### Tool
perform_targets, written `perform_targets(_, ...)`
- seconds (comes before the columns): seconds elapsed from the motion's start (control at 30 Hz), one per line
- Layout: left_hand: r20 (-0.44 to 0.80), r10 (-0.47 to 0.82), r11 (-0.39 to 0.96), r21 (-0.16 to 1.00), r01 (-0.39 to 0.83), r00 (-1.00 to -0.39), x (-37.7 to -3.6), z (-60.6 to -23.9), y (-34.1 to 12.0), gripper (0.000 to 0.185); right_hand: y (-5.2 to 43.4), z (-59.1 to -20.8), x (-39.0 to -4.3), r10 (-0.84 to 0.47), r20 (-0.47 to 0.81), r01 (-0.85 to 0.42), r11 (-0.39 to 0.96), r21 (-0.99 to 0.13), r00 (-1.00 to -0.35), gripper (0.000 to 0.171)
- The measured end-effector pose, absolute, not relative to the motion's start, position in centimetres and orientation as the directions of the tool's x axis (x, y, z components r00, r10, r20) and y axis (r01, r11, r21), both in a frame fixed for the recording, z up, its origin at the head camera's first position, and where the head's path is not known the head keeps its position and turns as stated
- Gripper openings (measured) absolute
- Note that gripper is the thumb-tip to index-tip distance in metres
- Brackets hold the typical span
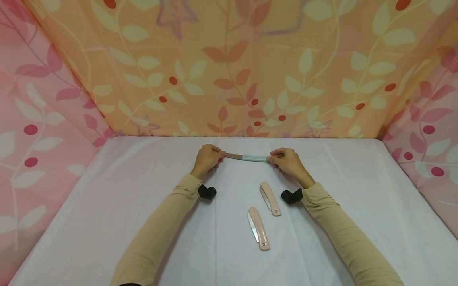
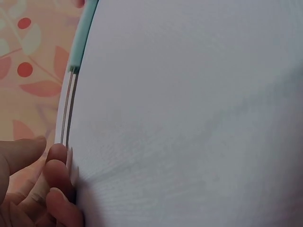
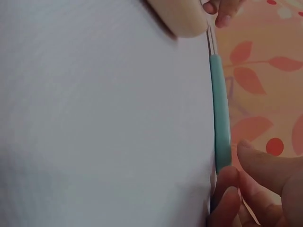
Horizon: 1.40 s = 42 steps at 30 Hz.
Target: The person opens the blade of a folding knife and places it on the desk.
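Note:
A folding knife with a pale blue-green handle (image 1: 255,158) is stretched out between both hands near the far side of the table, its blade (image 1: 234,156) pointing left. My left hand (image 1: 208,159) pinches the blade's tip end, which the fingers hide. At the handle's far end, my right hand (image 1: 286,162) grips with thumb and fingertips. The left wrist view shows the blade (image 2: 68,109) nearly edge-on, leaving the handle (image 2: 83,38). Nearer to me lie two beige-handled folding knives, one (image 1: 270,199) by the right wrist and another (image 1: 258,229) closer, both with blades folded in.
A white cloth covers the table (image 1: 161,230). Orange leaf-patterned fabric (image 1: 229,79) hangs behind it, with pink patterned fabric (image 1: 39,139) at the left and more pink fabric (image 1: 429,135) at the right. Black wrist mounts (image 1: 207,192) stick out from both sleeves.

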<state>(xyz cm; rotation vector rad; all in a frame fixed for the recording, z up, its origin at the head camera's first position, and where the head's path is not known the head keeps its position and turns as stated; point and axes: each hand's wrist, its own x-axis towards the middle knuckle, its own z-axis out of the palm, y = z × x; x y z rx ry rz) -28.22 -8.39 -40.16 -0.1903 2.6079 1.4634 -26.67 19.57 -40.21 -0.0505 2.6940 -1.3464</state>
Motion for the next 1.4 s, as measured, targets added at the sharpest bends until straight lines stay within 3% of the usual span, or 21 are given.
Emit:
perform_targets(0.5, -0.09, 0.077, 0.501, 0.865, -0.039, -0.993, -27.0, -40.0, -8.8, 0.028, 20.1, -39.6, -25.1, -0.188, -0.086, -0.044, 0.595, -0.803, -0.978, 0.043)
perform_targets(1.07, -0.062, 0.194, 0.497, 0.866, 0.044, -0.979, -24.6, -39.9, -6.7, 0.026, 20.9, -38.9, -22.4, -0.289, -0.026, -0.17, 0.631, -0.757, -0.957, 0.042)
perform_targets(1.4, -0.067, 0.299, 0.468, 0.88, 0.085, -0.952, -22.7, -39.6, -5.5, 0.025, 20.4, -38.2, -20.7, -0.315, -0.044, -0.178, 0.64, -0.748, -0.948, 0.046)
